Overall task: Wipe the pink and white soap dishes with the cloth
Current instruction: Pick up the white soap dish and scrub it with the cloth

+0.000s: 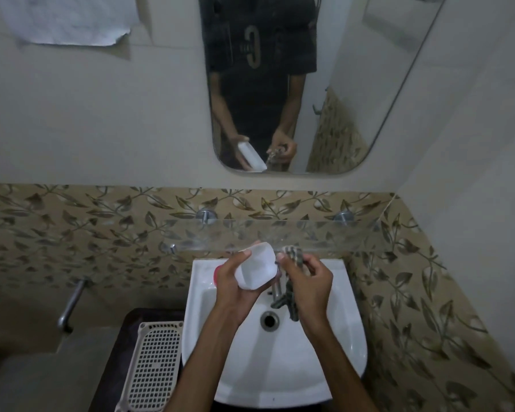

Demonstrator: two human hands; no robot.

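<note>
I count two hands, the left hand [235, 288] and the right hand [308, 285]. I see two soap dishes: one white soap dish [254, 267] and one pink soap dish [216, 275], mostly hidden. There is one checked cloth [293, 255], one sink [348, 346], one mirror [354, 84], one glass shelf [324, 236] on two metal pegs [204, 216], and one perforated basket [156, 364].

White soap dish [254, 267]: smooth plastic. Cloth [293, 257]: checked woven fabric. Sink [280, 361]: glossy ceramic. Tap [277, 292]: shiny metal.

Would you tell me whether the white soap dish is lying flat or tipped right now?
Tipped. The left hand holds the white soap dish tilted above the sink, its hollow facing the camera.
</note>
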